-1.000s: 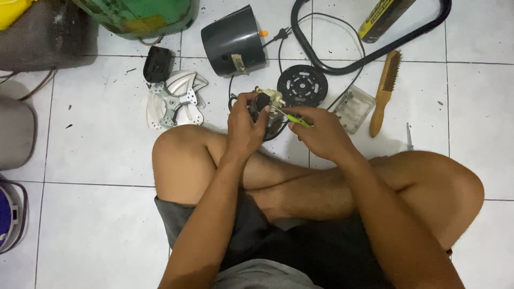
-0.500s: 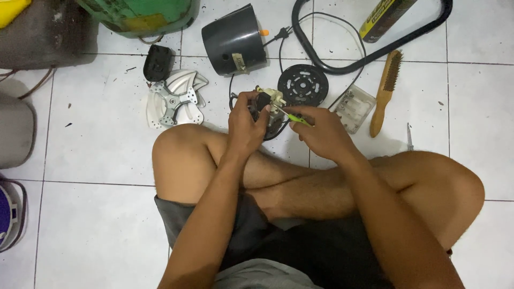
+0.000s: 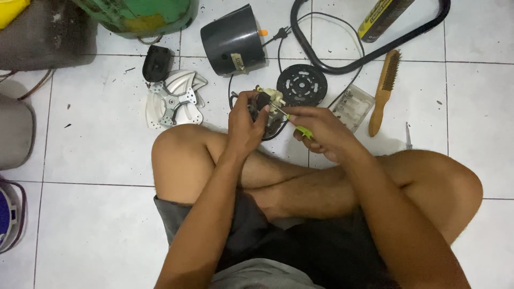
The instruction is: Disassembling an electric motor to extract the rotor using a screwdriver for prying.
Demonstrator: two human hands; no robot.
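My left hand (image 3: 245, 124) is curled tight around the small motor assembly (image 3: 266, 105) above my knees near the tiled floor's (image 3: 96, 144) top-middle, while my right hand (image 3: 321, 134) pinches a green-handled screwdriver (image 3: 293, 122), tip on the motor.

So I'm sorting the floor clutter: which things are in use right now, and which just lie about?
In use:
- left hand gripping the small motor assembly
- right hand holding the green-handled screwdriver against it

Lying about:
- dark cylindrical housing
- black round disc
- white plate with metal bracket
- wooden wire brush
- clear plastic box
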